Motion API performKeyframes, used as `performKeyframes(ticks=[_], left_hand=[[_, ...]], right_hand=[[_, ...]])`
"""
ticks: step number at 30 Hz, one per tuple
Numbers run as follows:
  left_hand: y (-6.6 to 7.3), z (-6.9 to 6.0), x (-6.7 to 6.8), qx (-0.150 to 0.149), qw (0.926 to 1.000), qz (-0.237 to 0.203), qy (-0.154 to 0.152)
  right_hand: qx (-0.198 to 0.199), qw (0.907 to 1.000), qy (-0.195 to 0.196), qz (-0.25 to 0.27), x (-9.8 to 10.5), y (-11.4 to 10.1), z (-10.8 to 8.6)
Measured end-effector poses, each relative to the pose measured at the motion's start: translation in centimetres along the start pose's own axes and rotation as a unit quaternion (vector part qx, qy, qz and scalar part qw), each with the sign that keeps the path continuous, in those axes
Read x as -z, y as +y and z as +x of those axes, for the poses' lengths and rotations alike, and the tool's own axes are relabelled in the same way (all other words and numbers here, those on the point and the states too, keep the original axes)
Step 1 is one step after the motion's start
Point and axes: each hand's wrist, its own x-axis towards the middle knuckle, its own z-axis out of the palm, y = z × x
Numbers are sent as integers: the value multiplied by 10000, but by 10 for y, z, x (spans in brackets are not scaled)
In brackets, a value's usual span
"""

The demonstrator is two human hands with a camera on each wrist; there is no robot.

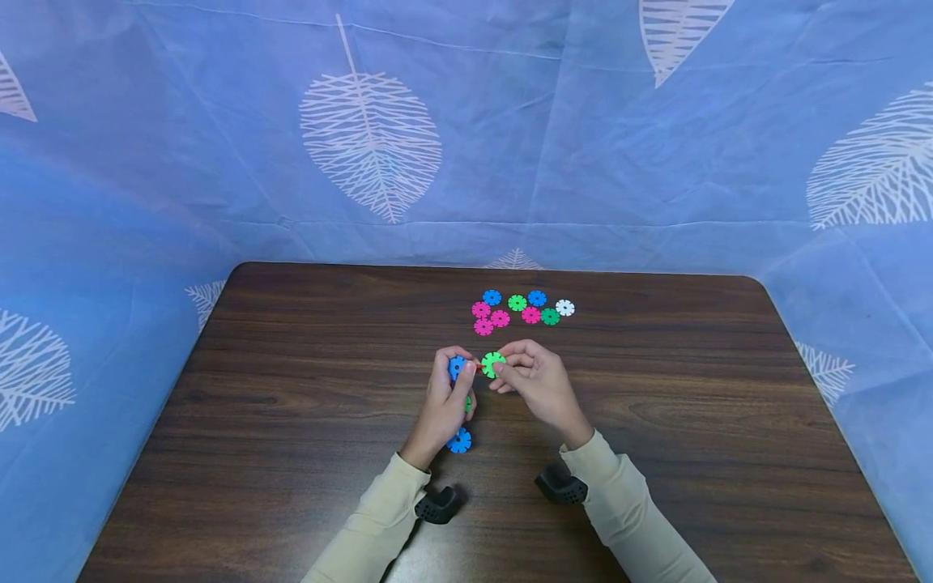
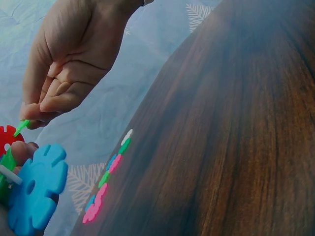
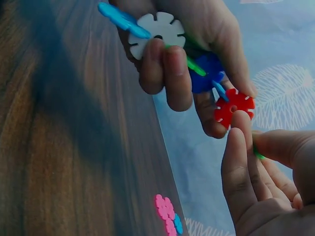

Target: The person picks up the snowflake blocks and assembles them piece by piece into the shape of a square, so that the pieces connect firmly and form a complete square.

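Note:
My left hand grips a chain of joined notched discs: in the right wrist view a light blue disc, a white disc, a green one, a dark blue disc and a red disc at the end. My right hand pinches a bright green disc between thumb and fingers, close against the red disc. Whether the green and red discs interlock, I cannot tell. The chain's blue end disc hangs below my left hand in the head view.
Several loose pink, blue, green and white discs lie beyond the hands on the brown wooden table, among them a white disc and a pink disc. Blue cloth with white leaf prints stands behind and beside the table.

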Motion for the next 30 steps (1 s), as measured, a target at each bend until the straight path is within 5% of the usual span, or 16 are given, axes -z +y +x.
performKeyframes(ticks=[21, 30], left_hand=[[1, 0, -4, -123, 9997, 187, 16], [-23, 6, 2, -232, 9989, -17, 405]], right_hand=[[377, 9982, 428, -163, -7, 8, -2], [30, 9983, 453, -354, -9, 7, -4]])
